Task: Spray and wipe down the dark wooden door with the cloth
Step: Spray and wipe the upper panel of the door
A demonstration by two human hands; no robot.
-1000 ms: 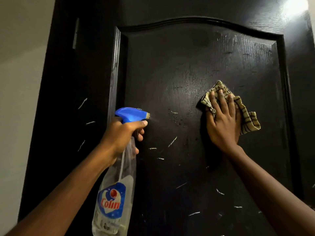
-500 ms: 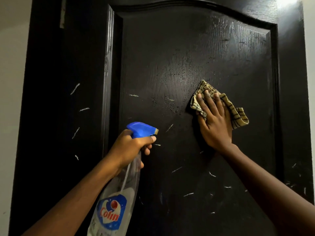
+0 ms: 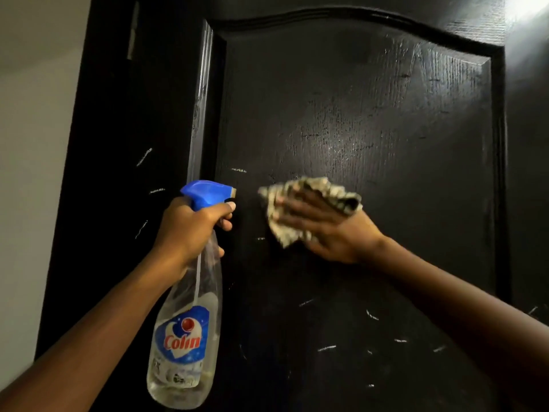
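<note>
The dark wooden door point(image 3: 386, 120) fills the view, with an arched raised panel and several small white marks. My left hand point(image 3: 190, 230) grips the neck of a clear spray bottle point(image 3: 187, 337) with a blue trigger head, its nozzle pointing at the panel. My right hand point(image 3: 323, 224) presses a striped tan cloth point(image 3: 315, 191) flat against the panel, fingers spread and pointing left. The cloth is blurred with motion. A wet sheen shows on the panel above the cloth.
A pale wall point(image 3: 32, 144) lies left of the door's edge. A bright light glare point(image 3: 531, 7) sits at the top right corner. More white marks dot the lower panel point(image 3: 326, 348).
My right hand has swept the cloth left across the panel, close to the bottle's nozzle, with fingers now pointing left. The left hand and bottle have stayed roughly in place.
</note>
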